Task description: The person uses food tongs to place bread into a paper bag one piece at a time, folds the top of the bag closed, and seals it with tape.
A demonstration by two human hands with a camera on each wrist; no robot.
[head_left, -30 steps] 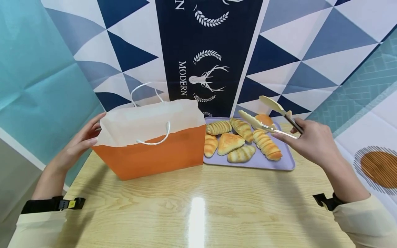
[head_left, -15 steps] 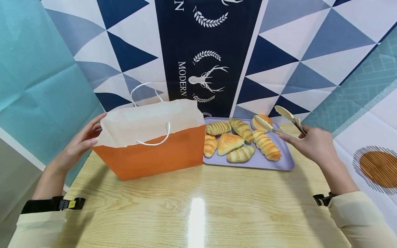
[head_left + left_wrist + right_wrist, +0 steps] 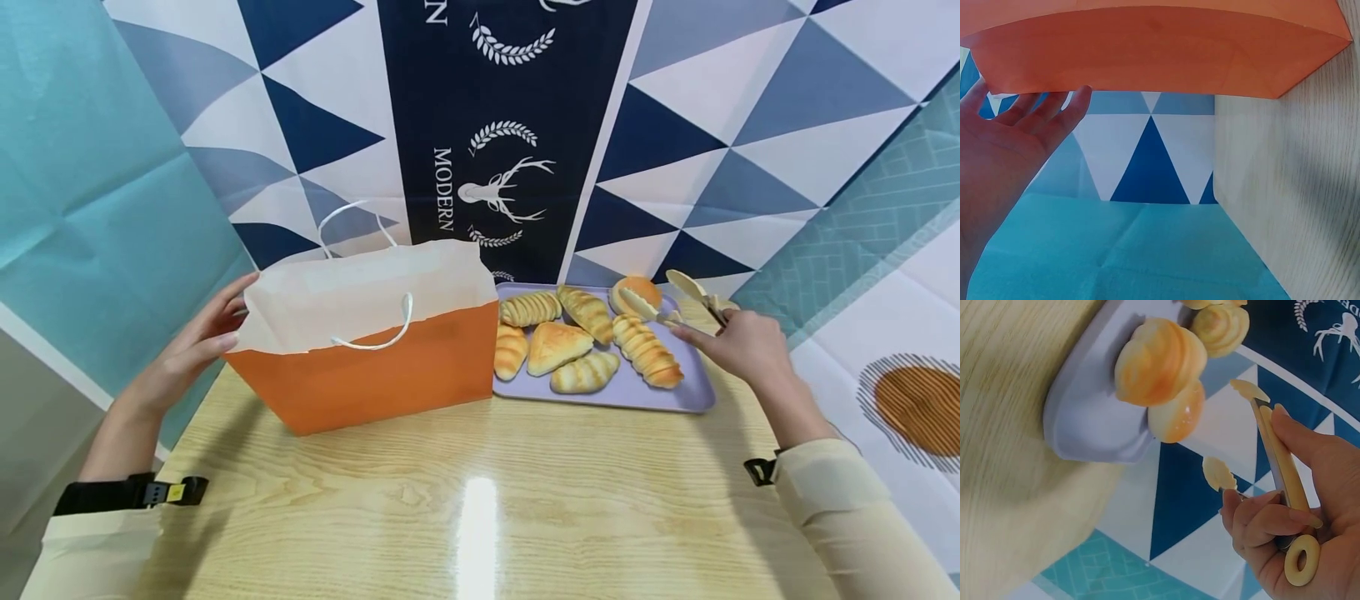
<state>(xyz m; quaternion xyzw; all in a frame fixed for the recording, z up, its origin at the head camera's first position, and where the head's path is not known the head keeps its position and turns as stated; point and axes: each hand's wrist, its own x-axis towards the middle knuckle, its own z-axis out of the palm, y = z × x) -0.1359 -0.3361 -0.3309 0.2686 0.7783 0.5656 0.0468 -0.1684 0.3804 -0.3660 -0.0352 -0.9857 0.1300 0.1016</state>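
My left hand (image 3: 187,346) is at the left side of an orange paper bag (image 3: 390,383) with white twisted handles and an open, white-lined top. In the left wrist view its fingers reach out, with the fingertips at the orange side panel (image 3: 1147,53). My right hand (image 3: 746,346) grips cream-tipped serving tongs (image 3: 686,286), whose arms stand apart with nothing between them. One tong tip overlaps the round bun (image 3: 651,292) in the head view. In the right wrist view, fingers and thumb wrap the tongs' handle (image 3: 1285,469), with its ring end (image 3: 1302,559) by the palm.
Right of the bag lies a lilac tray (image 3: 693,392) on the wooden table (image 3: 360,517). It bears several breads, among them a ridged roll (image 3: 648,354), a triangular pastry (image 3: 557,346) and a striped pale bread (image 3: 585,373). Patterned wall cloth (image 3: 495,100) rises behind the table.
My right hand has shifted slightly down and left. The tongs have dropped lower, their tips moving right to come by the round bun. My left hand and the bag have stayed put.
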